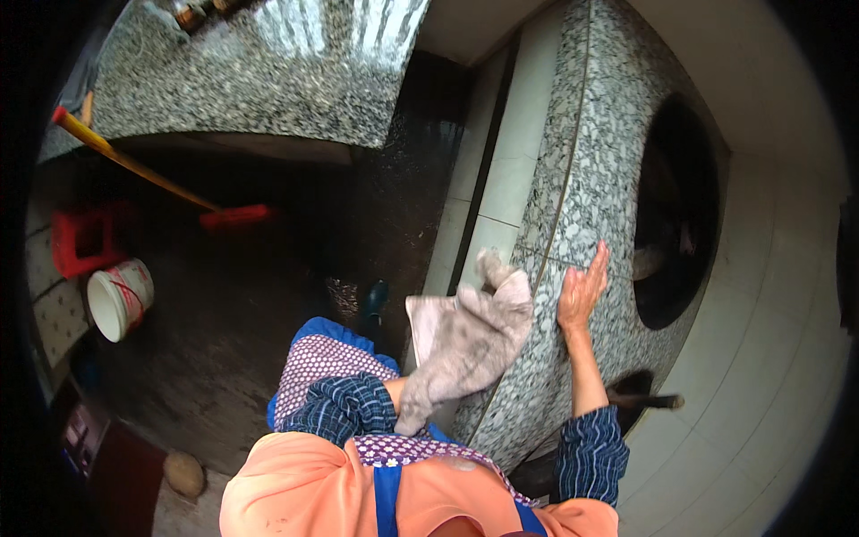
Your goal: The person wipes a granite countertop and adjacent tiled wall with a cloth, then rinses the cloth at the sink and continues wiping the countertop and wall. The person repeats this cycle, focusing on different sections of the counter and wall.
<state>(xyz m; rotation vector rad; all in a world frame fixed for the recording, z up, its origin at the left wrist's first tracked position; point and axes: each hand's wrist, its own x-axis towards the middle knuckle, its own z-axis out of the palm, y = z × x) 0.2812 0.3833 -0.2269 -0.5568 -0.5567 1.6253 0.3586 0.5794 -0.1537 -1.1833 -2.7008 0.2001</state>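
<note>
A stained, greyish-white cloth [470, 335] drapes over my left hand and hides its fingers. Only a strip of my left wrist [394, 391] shows behind the cloth, below a dark plaid sleeve. The cloth's far end bunches against the front edge of the speckled granite stove top [590, 168]. My right hand [582, 290] is at the granite surface with nothing in it, fingers extended and the index finger pointing forward. Just right of that hand is a large round black wok [674, 215] set into the stove top. Its inside is too dark to make out.
A dark handle [647, 401] sticks out over a second opening near my right forearm. To the left are a broom [134, 161], a red plastic stool [84, 238] and a white bucket [121, 302]. Another granite counter [268, 101] stands ahead. The dark floor [221, 322] looks wet.
</note>
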